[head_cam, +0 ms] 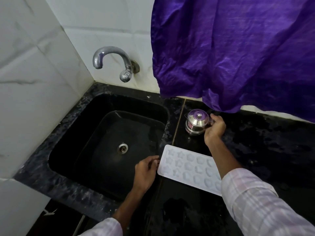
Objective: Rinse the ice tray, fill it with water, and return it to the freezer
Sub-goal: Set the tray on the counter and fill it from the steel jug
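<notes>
A white ice tray (189, 169) with shaped moulds lies flat on the black counter, just right of the sink. My left hand (146, 169) pinches the tray's left end at the sink's edge. My right hand (215, 128) reaches over the tray and grips the handle of a small steel jug (196, 122) with a lid, which stands on the counter behind the tray. My right sleeve hides the tray's right end. I cannot tell whether the moulds hold water.
A black sink (85, 133) with a metal drain (122, 147) fills the left. A chrome tap (112, 62) juts from the white tiled wall above it, no water running. A purple cloth (230, 48) hangs over the counter's back right.
</notes>
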Tool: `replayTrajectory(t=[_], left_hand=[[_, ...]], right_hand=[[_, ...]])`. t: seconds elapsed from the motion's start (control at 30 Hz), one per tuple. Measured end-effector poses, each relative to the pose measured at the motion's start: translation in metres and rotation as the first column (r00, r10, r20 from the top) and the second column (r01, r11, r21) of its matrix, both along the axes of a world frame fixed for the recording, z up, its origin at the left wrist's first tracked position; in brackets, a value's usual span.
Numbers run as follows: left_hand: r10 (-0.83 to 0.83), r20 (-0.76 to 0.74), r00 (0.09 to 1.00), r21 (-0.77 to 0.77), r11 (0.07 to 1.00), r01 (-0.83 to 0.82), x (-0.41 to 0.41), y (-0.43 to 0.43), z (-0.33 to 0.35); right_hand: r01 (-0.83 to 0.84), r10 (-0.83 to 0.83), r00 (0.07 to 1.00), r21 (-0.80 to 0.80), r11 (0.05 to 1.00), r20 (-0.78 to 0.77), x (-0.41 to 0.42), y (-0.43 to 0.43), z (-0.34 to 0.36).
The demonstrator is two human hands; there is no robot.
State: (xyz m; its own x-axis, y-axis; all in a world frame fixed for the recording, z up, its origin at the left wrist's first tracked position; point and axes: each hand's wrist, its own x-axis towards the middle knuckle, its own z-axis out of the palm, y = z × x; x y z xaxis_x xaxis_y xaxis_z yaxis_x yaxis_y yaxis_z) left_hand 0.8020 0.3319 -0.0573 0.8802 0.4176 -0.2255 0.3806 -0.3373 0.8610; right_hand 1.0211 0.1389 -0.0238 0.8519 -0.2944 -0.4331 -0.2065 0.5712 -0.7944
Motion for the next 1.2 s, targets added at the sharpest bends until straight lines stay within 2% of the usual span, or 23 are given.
replayTrajectory(t=[0.13,0.27,0.37,0.47,0.57,0.67,0.8,1.0,1.2], left_hand=[[-0.008,-0.007,1.0,0.052,0.999,0.008,0.003,-0.001,0.004],[-0.037,-0.004,0.999,0.051,0.998,0.037,0.005,-0.005,0.008],[-0.035,0.005,0.999,-0.003,0.999,0.035,0.009,-0.006,0.01],[-0.014,0.003,1.0,-0.056,0.998,0.014,0.013,-0.008,0.006],[0.033,-0.038,0.999,-0.128,0.991,-0.038,0.016,-0.011,0.003],[0.095,-0.071,0.993,-0.245,0.963,-0.109,0.019,-0.012,0.001],[0.117,-0.082,0.99,-0.294,0.946,-0.136,0.02,-0.014,0.001],[0.128,-0.079,0.989,-0.304,0.941,-0.146,0.012,-0.017,0.003],[0.141,-0.092,0.986,-0.311,0.937,-0.163,0.002,-0.019,0.006]], right_hand=[[-0.03,0.031,0.999,-0.104,0.994,0.009,-0.008,-0.016,-0.003],[-0.029,0.036,0.999,-0.408,0.912,0.011,-0.053,-0.054,0.0],[-0.119,0.104,0.993,-0.658,0.744,-0.061,-0.108,-0.086,0.0],[-0.278,0.167,0.959,-0.854,0.439,-0.227,-0.159,-0.113,-0.004],[-0.381,0.255,0.912,-0.894,0.235,-0.322,-0.192,-0.123,-0.016],[-0.439,0.317,0.869,-0.888,0.138,-0.381,-0.209,-0.119,-0.023],[-0.419,0.361,0.864,-0.899,0.131,-0.35,-0.211,-0.114,-0.021],[-0.471,0.327,0.868,-0.831,0.297,-0.375,-0.211,-0.111,-0.02],[-0.49,0.316,0.867,-0.77,0.409,-0.385,-0.222,-0.117,-0.023]])
